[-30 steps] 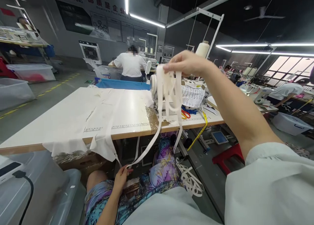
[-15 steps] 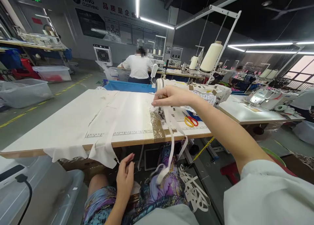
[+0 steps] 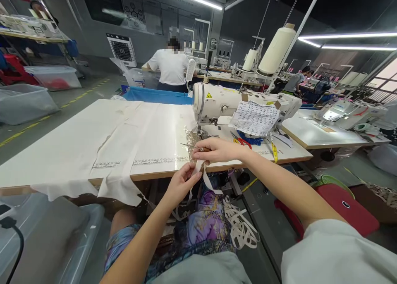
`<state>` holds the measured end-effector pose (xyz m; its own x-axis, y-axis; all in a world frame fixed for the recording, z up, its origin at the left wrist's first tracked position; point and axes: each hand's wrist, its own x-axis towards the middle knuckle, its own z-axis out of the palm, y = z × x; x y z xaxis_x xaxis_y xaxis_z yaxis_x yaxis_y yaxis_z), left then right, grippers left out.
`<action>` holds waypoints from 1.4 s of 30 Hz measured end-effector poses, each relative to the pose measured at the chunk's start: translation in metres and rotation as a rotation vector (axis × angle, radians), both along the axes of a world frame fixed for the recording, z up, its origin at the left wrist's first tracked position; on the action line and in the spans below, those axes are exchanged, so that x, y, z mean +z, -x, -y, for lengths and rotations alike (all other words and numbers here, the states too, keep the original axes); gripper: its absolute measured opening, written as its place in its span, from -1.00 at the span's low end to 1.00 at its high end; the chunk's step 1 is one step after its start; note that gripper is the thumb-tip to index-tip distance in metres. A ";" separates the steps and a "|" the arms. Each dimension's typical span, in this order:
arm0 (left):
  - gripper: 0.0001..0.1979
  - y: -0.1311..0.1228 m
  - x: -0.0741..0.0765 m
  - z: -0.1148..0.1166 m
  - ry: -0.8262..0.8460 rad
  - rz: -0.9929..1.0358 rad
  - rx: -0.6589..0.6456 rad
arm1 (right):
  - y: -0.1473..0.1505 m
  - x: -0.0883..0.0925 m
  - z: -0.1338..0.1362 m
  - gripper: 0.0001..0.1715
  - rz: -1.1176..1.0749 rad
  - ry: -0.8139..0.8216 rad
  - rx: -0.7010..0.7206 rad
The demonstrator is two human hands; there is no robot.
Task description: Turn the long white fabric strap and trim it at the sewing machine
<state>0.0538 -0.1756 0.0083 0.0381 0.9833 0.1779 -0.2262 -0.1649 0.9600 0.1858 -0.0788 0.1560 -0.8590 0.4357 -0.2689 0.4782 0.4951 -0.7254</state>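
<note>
Head view: both hands meet at the near edge of the sewing table (image 3: 62, 151), just in front of the sewing machine (image 3: 217, 104). Right hand (image 3: 217, 149) has fingers pinched together on the top end of a white fabric strip (image 3: 207, 177); something thin and dark pokes out of this grip, too small to identify. Left hand (image 3: 181, 182) is just below and touching the same strip, thumb and fingertips closed on it. The strip hangs from the two grips over the lap, its tail curling down toward a loose pile of white strips (image 3: 240, 226) lying lower right of the knees. White cloth (image 3: 124, 145) spread on the table, one corner drooping over the near edge. Handwritten paper sheet (image 3: 254, 118) taped to the machine; scissors (image 3: 243, 142) with orange-red handles beside it. Thread cone (image 3: 277, 49) above. Another person (image 3: 169, 67) in white stands beyond the table, back turned.
</note>
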 end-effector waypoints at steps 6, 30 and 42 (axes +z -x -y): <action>-0.62 0.024 -0.017 0.008 0.147 -0.033 -0.183 | -0.019 -0.024 -0.018 -0.64 -0.048 0.020 -0.063; -0.49 0.047 -0.110 0.027 0.512 -0.149 -0.554 | -0.195 -0.083 0.002 -0.51 0.405 -0.129 -0.454; -0.61 0.051 -0.103 0.021 0.530 -0.001 -0.496 | -0.161 -0.090 -0.073 -0.42 0.486 -0.779 -0.822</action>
<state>0.0031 -0.1966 -0.0943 0.5022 0.8040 -0.3184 -0.1527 0.4449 0.8825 0.3467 -0.0056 0.0655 -0.1367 0.9865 0.0899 0.9897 0.1400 -0.0304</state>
